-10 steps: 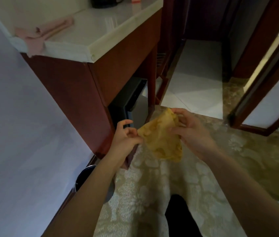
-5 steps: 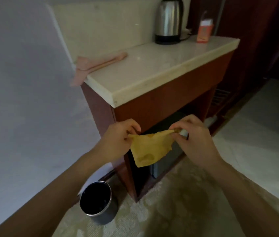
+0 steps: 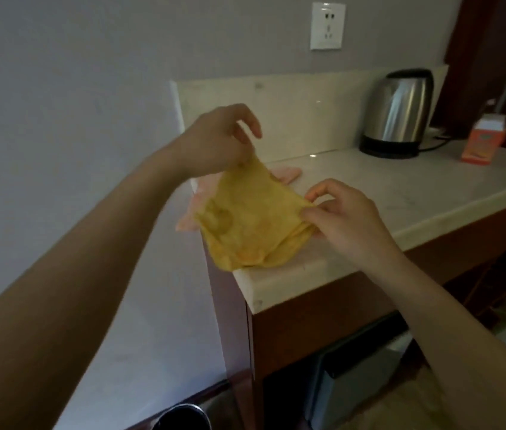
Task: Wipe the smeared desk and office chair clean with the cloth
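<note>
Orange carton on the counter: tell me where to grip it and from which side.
Grip the orange carton across its flat side walls at mid-height, below the gabled top, coming from the front edge of the countertop. It stands upright with bare counter in front; the kettle and its cord crowd the left. The right hand pinches the yellow cloth, so free it first.

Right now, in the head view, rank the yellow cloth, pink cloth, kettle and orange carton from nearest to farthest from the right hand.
1. yellow cloth: pinched by the right hand, at its left.
2. pink cloth: lying behind the yellow cloth, leftward.
3. kettle: at the back, to the right.
4. orange carton: far right, past the kettle.
</note>
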